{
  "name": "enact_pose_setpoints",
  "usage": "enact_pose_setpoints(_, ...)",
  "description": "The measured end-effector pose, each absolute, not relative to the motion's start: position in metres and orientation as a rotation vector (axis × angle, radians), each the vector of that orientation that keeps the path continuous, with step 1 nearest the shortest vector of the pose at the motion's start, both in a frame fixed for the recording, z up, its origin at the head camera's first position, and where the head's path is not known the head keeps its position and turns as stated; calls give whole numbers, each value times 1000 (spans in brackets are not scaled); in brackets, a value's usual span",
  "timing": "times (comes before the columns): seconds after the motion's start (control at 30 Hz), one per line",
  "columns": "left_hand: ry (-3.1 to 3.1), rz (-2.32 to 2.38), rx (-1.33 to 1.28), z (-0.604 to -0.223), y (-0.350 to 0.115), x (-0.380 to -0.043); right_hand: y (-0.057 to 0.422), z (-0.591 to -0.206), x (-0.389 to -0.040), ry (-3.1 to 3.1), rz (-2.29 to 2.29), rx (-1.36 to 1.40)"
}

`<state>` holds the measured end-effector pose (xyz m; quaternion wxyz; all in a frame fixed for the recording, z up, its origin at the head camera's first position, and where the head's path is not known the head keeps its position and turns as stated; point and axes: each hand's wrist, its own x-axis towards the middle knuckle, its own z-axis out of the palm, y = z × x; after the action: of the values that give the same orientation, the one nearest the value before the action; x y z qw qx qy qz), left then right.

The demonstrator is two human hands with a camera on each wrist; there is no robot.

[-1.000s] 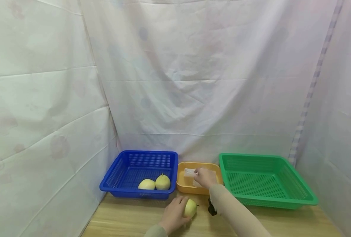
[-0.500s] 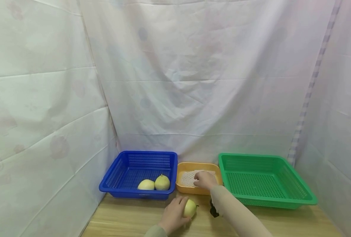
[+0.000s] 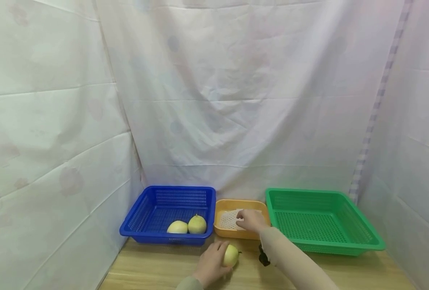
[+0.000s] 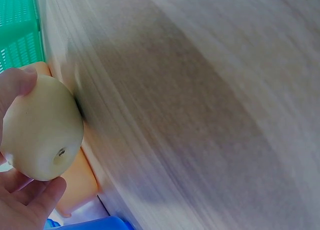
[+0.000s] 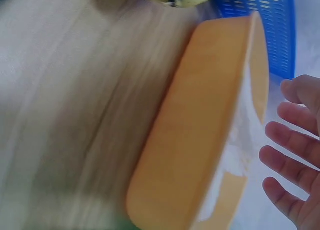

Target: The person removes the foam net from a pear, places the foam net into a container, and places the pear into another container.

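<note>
My left hand [image 3: 211,262] grips a pale yellow pear [image 3: 231,255] lying on its side on the table, stem toward the right. In the left wrist view the thumb is on one side of the pear [image 4: 45,122] and the fingers on the other. My right hand [image 3: 252,220] hovers over a small orange-yellow tray [image 3: 236,233]. White foam netting [image 3: 229,219] lies flat in that tray, partly hidden by the hand. Seen from the right wrist, the fingers [image 5: 285,135] are spread and bent a little, with nothing between them, beside the tray's rim.
Left of the tray stands a blue basket [image 3: 127,229] with two pears [image 3: 197,224] in its near right corner. A larger green basket [image 3: 345,245] stands at the right. White cloth [image 3: 214,100] hangs behind and at both sides. A black device [image 3: 263,257] sits under the right wrist.
A raised white piece of netting under the right fingers has come down and now lies flat across the tray's left part. The left hand and pear stay in place.
</note>
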<state>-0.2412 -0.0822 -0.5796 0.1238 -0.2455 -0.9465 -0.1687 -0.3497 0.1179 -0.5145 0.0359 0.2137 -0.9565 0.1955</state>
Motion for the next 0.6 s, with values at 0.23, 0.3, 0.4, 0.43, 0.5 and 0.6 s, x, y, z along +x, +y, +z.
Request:
enact_pose_setpoints(0.23, -2763, -507, -722, -579, -81, -240, 134, -497, -346, -2865, 640, 644)
enact_pose_setpoints(0.3, -2765, -507, -716, -579, -81, -240, 141, -493, -345, -2841, 624, 636)
enact_pose_setpoints(0.4, -2760, -511, -712, -580, -81, -240, 153, -489, -342, -2824, 611, 602)
enact_pose_setpoints(0.43, -2758, -513, -711, -580, -81, -240, 156, -488, -341, -2820, 607, 587)
enact_pose_setpoints(0.5, -2758, -516, -708, -581, -81, -240, 164, -486, -338, -2805, 584, 558)
enact_pose_setpoints(0.6, -2761, -510, -709, -582, -82, -240, 176, -486, -334, -2774, 551, 506)
